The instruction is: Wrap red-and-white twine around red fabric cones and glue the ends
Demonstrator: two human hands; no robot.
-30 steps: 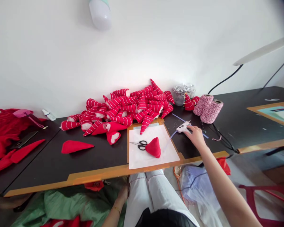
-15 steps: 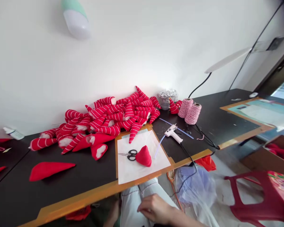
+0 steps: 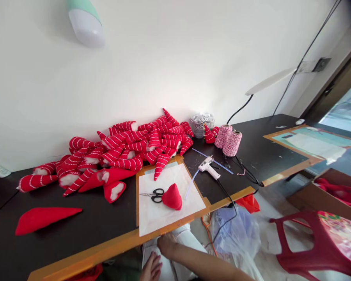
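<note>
Worktable (image 3: 105, 222), black-topped, front edge bound in brown tape. Heaped cones (image 3: 128, 148), red with white stitched stripes, filling the rear. Stool (image 3: 316, 242), dark red, patterned top, floor at right. Carton (image 3: 298, 195), behind the stool, red goods inside. Paper sheet (image 3: 152, 220), white, taped down at front centre. Right hand (image 3: 165, 244), over the pale trousers (image 3: 190, 236) below the table edge; fingers hidden, grip cannot be told. Left hand (image 3: 152, 268), just beside it, fingers loosely bent; whether anything is held cannot be told. Glue gun (image 3: 210, 168), white, right of the sheet, cord hanging over the edge. Two spools (image 3: 232, 143), red-and-white twine, behind it. Plain red cone (image 3: 172, 197), on the sheet, against the handles of black scissors (image 3: 157, 195), which crowd its left. Bottle (image 3: 0, 169), white, far left, print too small to read.
</note>
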